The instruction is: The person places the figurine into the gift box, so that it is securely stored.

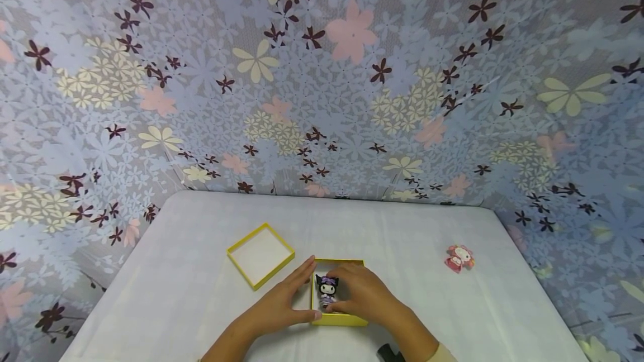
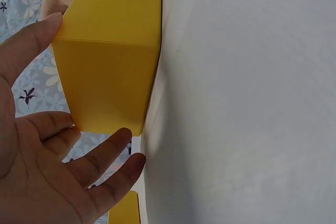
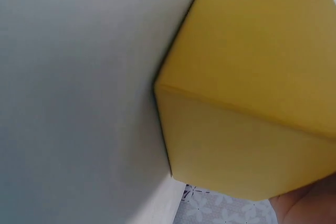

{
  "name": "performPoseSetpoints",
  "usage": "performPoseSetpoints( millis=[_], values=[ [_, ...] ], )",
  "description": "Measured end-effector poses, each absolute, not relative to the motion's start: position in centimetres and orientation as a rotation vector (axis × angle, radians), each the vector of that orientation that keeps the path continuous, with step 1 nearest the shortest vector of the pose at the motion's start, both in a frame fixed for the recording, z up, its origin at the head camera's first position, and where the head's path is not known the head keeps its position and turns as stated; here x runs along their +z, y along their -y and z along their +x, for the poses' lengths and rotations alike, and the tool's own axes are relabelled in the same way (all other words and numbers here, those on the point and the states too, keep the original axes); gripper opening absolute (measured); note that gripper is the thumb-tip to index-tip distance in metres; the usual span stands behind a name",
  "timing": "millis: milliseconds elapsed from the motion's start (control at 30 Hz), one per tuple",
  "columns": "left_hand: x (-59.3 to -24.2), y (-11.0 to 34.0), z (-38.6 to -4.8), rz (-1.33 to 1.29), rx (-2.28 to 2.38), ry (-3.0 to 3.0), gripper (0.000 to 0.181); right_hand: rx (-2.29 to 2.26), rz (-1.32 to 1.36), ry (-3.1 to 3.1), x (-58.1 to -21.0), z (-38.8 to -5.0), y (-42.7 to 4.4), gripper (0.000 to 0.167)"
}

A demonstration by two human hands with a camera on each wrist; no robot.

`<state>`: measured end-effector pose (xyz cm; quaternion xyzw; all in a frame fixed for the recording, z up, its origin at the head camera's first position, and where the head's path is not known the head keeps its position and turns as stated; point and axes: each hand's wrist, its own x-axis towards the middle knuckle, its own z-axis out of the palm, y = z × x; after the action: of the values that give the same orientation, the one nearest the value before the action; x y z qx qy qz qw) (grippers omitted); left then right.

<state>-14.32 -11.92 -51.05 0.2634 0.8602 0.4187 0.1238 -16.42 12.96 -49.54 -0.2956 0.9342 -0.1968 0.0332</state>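
Figure, one (image 1: 327,288), dark-eared: sitting inside the box, near its left wall (whether it is lying or standing, the angle isn't telling).
Box, one (image 1: 340,320), yellow, uncovered: resting on the counter (image 1: 176,272).
Right hand (image 1: 369,298): you are reaching in over the right side, fingers curling, apparently pinching the figure with a finger beside its head and the thumb near its base.
Left hand (image 1: 279,309): you are spreading its fingers nearly straight, touching the box's left side, gripping nothing.
Lid, one (image 1: 260,255): lying hollow side up, just left of the box.
Doll, one (image 1: 459,258), pink: lying well apart, to the right.

Hazards, as judged: you are pinching a small, uneven body, so a fingertip slipping off the head could be tipping or dropping it. Your right hand is crowding the box; a knuckle catching the rim could be dragging the box askew, your left hand merely bracing it. Pressing inward too hard could be bowing the wall.
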Motion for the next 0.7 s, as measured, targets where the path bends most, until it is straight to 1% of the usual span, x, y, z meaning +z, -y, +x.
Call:
performPoseSetpoints(
  millis=[333, 700],
  values=[
    [-50.96, 11.9, -14.3, 0.755, 1.218, -2.491, 0.1, -0.491, -0.892, -2.886, -49.82, -16.88, -12.24, 0.068],
    [-51.08, 11.85, -14.34, 0.742, 1.197, -2.506, 0.102, -0.389, -0.947, -2.909, -49.62, -16.84, -11.95, 0.066]
  ],
)
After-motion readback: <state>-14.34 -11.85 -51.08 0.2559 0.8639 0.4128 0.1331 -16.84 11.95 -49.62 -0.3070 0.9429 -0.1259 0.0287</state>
